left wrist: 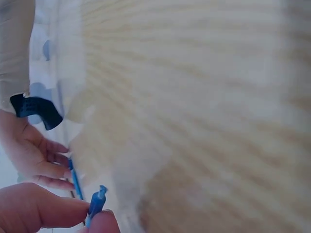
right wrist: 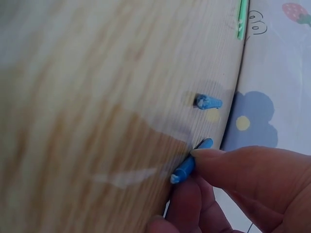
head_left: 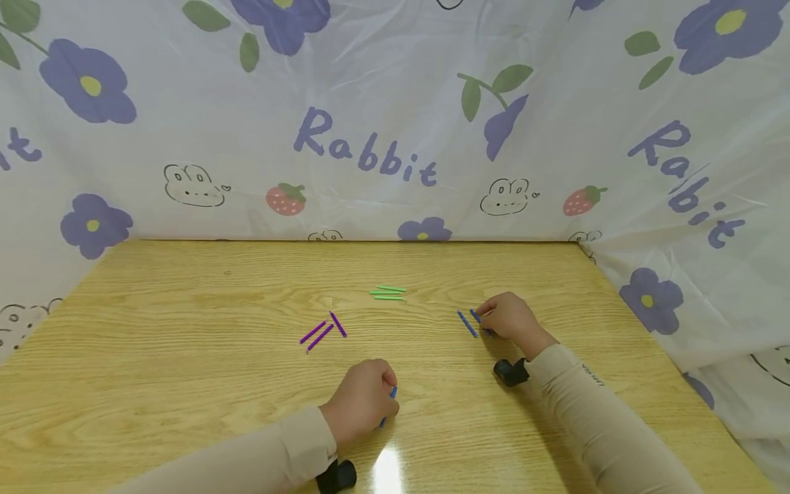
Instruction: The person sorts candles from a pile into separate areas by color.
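Observation:
Between thumb and finger my left hand (head_left: 363, 399) pinches a short thin blue stick (left wrist: 97, 204) with a small nub at its end, above the near middle of the table. Farther right, my right hand (head_left: 509, 317) pinches another blue stick (right wrist: 184, 169) low at the tabletop, thumb on one side and fingers on the other. Just left of it lies a third blue stick (head_left: 467, 324), slanting on the wood. The curled fingers of the left hand hide part of its stick in the head view.
Several purple sticks (head_left: 320, 337) lie left of centre on the wooden table (head_left: 185, 384), one angled across from the others. Green sticks (head_left: 389, 298) lie roughly side by side farther back. A printed white cloth (head_left: 370, 82) hangs behind the table and along its sides.

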{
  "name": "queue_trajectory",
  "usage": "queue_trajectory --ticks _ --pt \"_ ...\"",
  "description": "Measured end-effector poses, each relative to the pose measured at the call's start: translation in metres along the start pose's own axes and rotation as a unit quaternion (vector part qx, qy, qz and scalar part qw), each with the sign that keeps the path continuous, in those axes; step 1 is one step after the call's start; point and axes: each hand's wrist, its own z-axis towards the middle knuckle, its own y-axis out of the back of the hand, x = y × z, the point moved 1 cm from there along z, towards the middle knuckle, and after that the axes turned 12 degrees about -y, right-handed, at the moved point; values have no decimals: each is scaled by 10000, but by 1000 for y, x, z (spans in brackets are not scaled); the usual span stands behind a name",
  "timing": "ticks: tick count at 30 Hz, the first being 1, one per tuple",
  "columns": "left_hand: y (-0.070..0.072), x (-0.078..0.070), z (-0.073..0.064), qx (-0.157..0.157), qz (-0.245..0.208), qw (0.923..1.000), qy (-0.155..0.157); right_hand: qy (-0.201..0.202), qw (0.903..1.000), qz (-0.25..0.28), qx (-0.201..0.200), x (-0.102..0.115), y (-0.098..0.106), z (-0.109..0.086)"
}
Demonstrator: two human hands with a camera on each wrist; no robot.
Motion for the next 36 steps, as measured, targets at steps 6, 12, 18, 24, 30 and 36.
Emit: queue_trajectory --ticks 6,12,18,24,30,36 --pt "0 -4 9 -225 -268 9993 -158 -3 10000 -47 25 2 1 -2" --pt "-4 -7 21 -401 -339 9984 -188 -52 10000 -64 45 2 1 -2" --pt "-7 -6 40 -703 -630 9955 -17 -82 10000 -20 42 1 0 -2" --pt "-11 -6 57 -1003 -809 9917 31 -77 10000 -41 23 1 -1 -1" --pt "-15 -9 72 -1294 -801 9884 5 -112 9999 94 58 1 -1 -1" --pt "-24 -11 89 -1456 -798 9861 106 -95 10000 1 24 1 0 -1"
